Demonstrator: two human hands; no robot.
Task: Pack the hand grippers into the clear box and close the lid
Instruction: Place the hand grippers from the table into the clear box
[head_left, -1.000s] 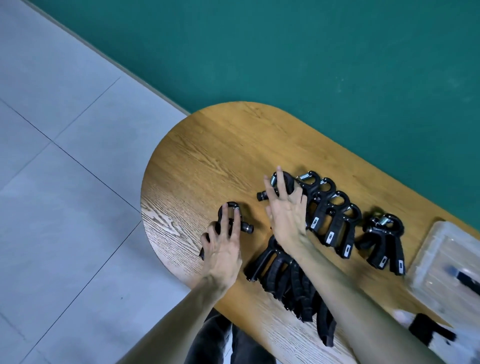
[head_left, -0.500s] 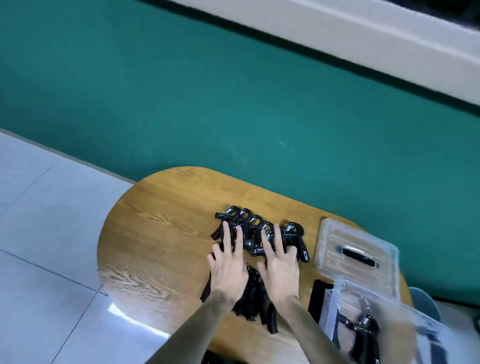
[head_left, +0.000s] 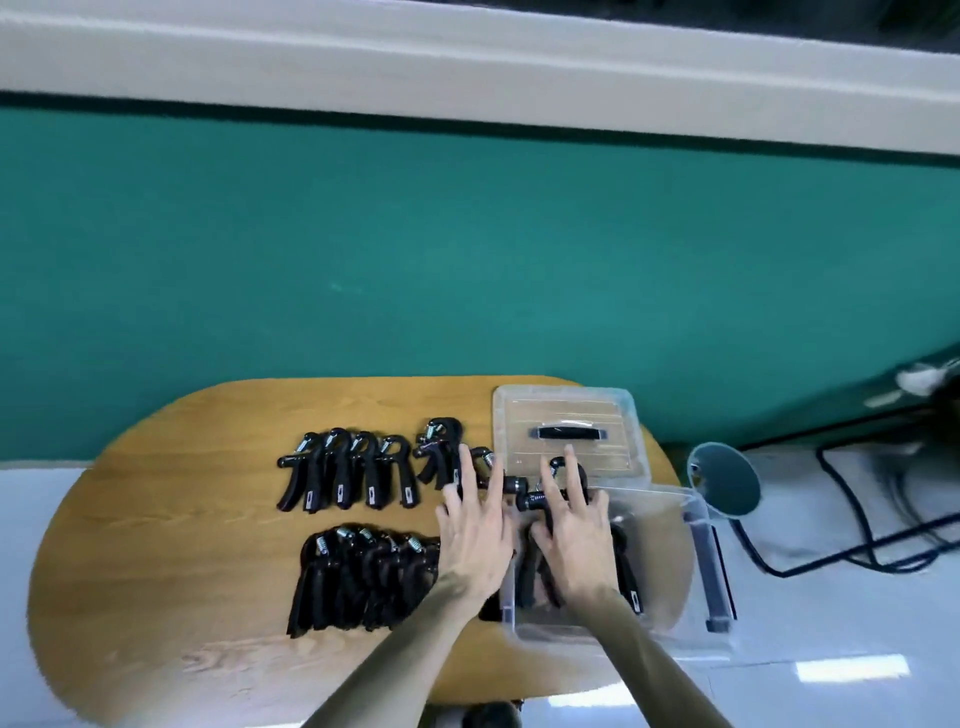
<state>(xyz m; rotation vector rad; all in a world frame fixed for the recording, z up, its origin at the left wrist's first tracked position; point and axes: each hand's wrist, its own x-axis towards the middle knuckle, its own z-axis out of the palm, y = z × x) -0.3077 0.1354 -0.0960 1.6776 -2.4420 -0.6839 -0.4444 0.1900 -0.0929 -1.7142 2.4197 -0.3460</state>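
The packing is looking barely begun: a few hand grippers are lying inside the clear box, while a row and a heap are still lying on the worktop left of the box, and the lid is resting just behind the box. The right hand is reaching over the box's left edge, fingers curled around one gripper, and the left hand, just left of the box, is lying with spread fingers on another gripper; whether it is clasping it I cannot tell.

Black hand grippers lie on a wood-grained tan table beside a clear box, against a teal wall.
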